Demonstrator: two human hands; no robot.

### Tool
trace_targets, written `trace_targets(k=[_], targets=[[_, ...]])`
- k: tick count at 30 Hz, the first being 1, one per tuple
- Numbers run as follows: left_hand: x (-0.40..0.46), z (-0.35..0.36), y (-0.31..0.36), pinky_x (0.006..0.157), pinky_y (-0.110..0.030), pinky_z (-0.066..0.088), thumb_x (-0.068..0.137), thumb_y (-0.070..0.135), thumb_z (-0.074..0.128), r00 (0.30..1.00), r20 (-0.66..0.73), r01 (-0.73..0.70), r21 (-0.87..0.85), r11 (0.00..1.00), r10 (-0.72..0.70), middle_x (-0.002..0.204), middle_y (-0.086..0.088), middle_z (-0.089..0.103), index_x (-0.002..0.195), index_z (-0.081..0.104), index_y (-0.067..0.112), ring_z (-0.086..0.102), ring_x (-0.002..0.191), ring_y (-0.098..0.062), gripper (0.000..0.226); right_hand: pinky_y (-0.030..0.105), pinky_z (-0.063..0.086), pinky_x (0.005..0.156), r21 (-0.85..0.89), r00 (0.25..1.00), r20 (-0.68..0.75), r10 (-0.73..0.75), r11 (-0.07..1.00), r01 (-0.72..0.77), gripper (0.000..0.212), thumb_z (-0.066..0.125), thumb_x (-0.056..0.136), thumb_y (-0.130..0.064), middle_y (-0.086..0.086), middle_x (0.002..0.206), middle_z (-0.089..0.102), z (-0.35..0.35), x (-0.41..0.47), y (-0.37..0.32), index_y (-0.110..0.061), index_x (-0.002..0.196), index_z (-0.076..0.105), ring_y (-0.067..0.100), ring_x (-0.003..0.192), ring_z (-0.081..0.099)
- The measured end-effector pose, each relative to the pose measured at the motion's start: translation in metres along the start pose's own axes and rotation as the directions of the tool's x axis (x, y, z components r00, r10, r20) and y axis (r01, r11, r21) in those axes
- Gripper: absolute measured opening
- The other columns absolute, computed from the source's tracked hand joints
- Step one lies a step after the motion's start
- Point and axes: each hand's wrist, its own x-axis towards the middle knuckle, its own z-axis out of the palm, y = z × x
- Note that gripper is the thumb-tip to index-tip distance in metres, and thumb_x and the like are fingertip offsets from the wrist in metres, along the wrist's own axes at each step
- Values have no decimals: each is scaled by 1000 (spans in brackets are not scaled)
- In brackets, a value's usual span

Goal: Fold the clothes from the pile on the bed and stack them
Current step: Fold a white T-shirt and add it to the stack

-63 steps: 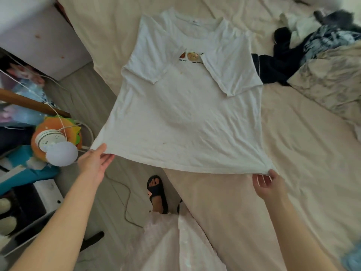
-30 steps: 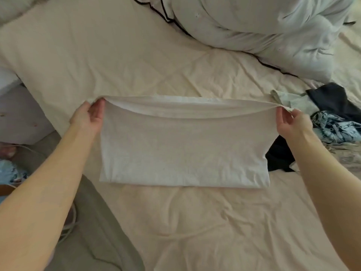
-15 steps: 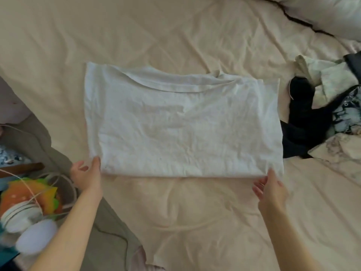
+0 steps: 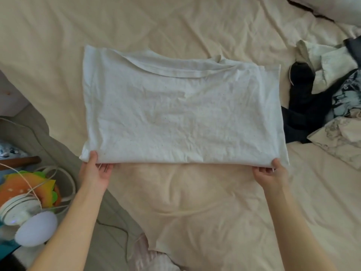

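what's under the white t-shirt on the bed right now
The white t-shirt lies folded on the beige bed sheet, its right edge over dark clothes. Both hands, left and right, pinch its near corners. Anything else beneath is covered.

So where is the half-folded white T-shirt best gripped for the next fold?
Probably at the two near corners of the white T-shirt, from the near side, as the left hand and right hand pinch them: the fold edge there is straight and doubled.

A bed covered in a wrinkled cream sheet is filling the view under soft daylight. Grey floor is showing at lower left, holding a white cable.
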Motion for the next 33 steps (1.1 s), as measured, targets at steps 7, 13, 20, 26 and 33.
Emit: trace_targets(k=[7, 13, 20, 26, 33], targets=[[-26, -31, 2, 75, -33, 53, 96, 19, 53, 995, -36, -90, 70, 993, 93, 100, 3, 63, 101, 57, 24, 62, 92, -15, 9, 30, 52, 82, -80, 989, -116, -97, 993, 88, 38, 52, 94, -14, -2, 123, 60, -49, -33, -1, -16, 132, 49, 14, 109, 59], [-57, -92, -29, 83, -36, 49, 96, 14, 52, 993, -93, -52, 167, 985, 68, 95, 2, 62, 112, 53, 16, 59, 101, -21, 17, 31, 52, 84, -169, 938, -320, -131, 982, 79, 38, 56, 92, -13, -2, 125, 60, -130, -53, 3, -17, 129, 50, 15, 106, 60], [-57, -107, -43, 98, -34, 42, 95, 6, 47, 953, -299, 158, 329, 931, -56, 138, -12, 46, 134, 43, 5, 48, 123, -24, 39, 30, 44, 93, -456, 812, -513, -278, 890, 17, 34, 43, 96, -7, 7, 130, 55, -159, -52, -1, -6, 130, 50, 22, 119, 54], [-71, -15, -23, 61, -24, 48, 95, 0, 41, 982, 183, -103, 337, 936, 42, 85, -10, 53, 96, 48, 13, 55, 69, -17, 14, 25, 43, 62, -601, 924, -32, -380, 746, 286, 26, 43, 95, -7, 8, 86, 56, -92, -39, 3, -4, 118, 53, 15, 69, 53], [-69, 102, -35, 69, -28, 50, 96, 14, 50, 910, 387, -107, 569, 815, -150, 87, -7, 54, 94, 52, 10, 57, 73, -17, 5, 36, 54, 73, -653, 945, 298, 133, 750, 101, 21, 47, 98, -18, 17, 108, 58, 20, -24, 49, 0, 109, 50, 28, 94, 62]])
